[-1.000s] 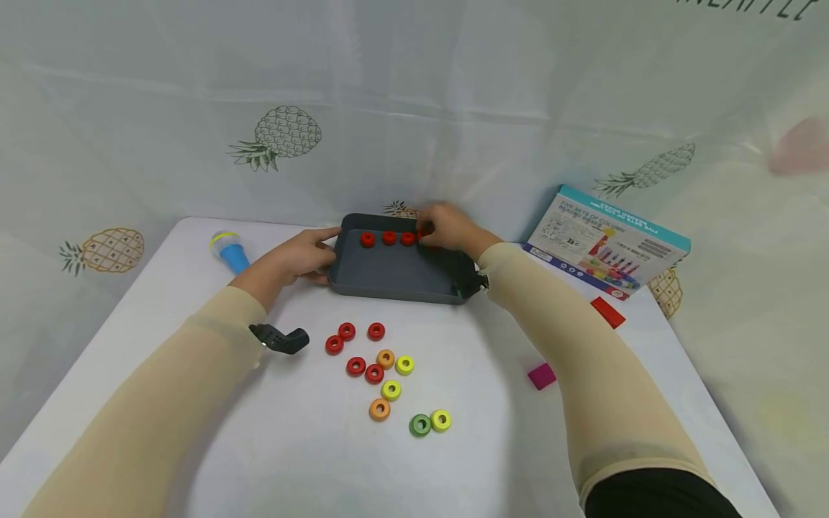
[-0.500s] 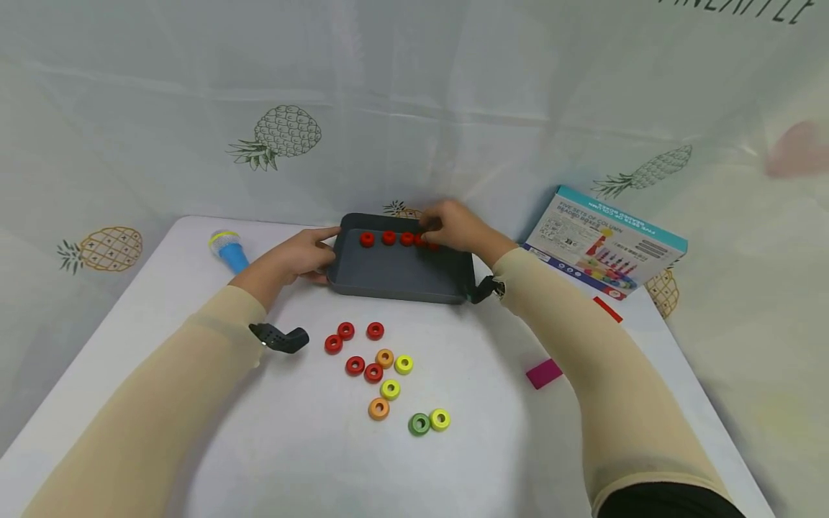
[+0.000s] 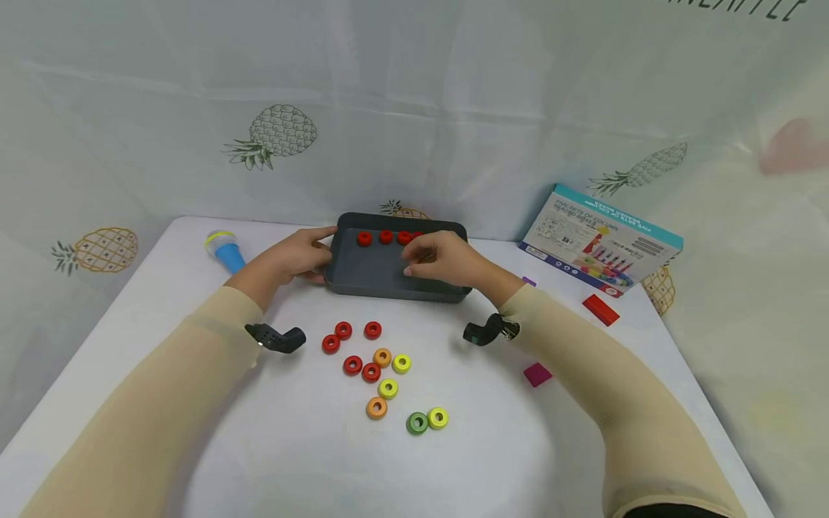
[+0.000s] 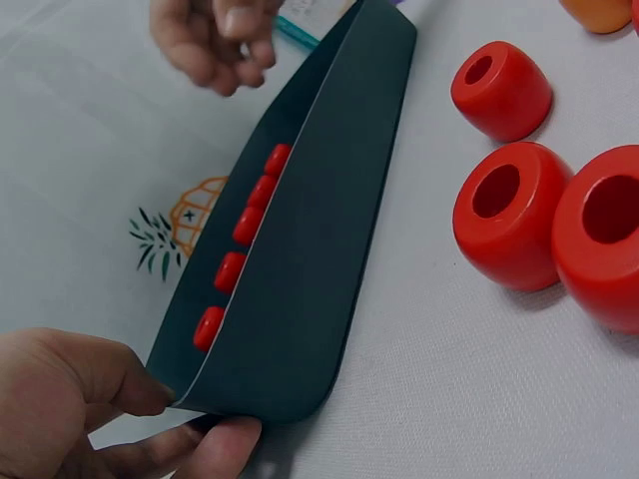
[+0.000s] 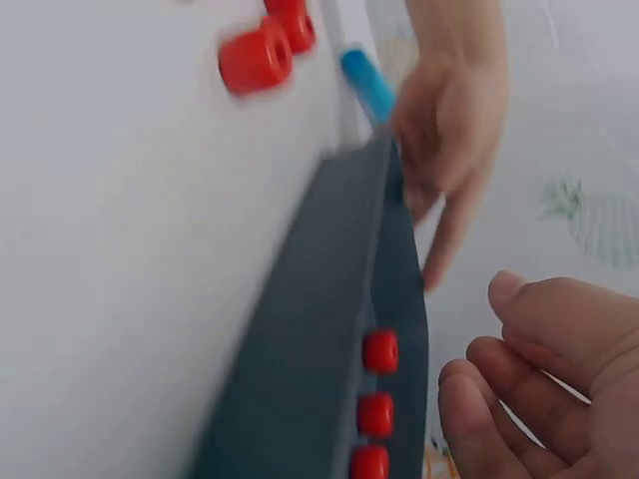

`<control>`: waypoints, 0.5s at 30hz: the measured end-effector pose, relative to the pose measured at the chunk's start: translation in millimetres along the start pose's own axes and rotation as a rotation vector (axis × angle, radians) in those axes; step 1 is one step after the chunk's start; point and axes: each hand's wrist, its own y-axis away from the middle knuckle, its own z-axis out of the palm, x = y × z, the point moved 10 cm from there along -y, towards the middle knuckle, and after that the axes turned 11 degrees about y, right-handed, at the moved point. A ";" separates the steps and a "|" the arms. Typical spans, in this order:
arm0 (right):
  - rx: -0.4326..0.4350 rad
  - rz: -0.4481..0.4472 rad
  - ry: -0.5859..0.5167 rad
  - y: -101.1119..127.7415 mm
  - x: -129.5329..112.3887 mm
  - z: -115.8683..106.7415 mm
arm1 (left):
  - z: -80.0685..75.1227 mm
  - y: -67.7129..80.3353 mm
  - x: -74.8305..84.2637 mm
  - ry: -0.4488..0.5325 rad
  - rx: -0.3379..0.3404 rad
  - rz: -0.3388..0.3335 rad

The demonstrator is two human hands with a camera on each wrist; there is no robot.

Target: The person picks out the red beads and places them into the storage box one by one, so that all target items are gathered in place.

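Note:
My left hand (image 3: 301,255) grips the left end of a dark grey tray (image 3: 388,284), fingers and thumb about its rim in the left wrist view. Along the tray's far side runs a row of several red beads (image 4: 230,271); in the head view my right hand (image 3: 447,260) hides part of that row. The right hand hovers over the tray's right half, fingers loosely bent and holding nothing. In front of the tray lie several loose red beads (image 3: 352,365), two orange beads (image 3: 377,408), three yellow beads (image 3: 388,389) and one green bead (image 3: 417,423).
A blue toy microphone (image 3: 227,252) lies left of the tray. At the back right, a printed box (image 3: 602,241) leans against the pineapple-patterned curtain (image 3: 388,108). Nearby on the white table (image 3: 272,446) are a red block (image 3: 601,310) and a magenta block (image 3: 537,374).
A further red bead stands at the right end of the row, let go by my right hand. That hand has drawn back toward me. My left hand stays at the tray.

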 end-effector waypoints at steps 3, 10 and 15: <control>-0.015 -0.026 -0.051 8.4 -11.9 14.4 | 0.5 1.3 1.2 0.003 -0.010 0.003; -0.095 -0.054 -0.161 24.6 -31.7 54.5 | -1.2 0.2 -1.9 -0.017 -0.007 -0.014; -0.138 -0.067 -0.127 28.5 -35.1 79.9 | -1.2 -0.7 -1.8 -0.032 -0.010 -0.021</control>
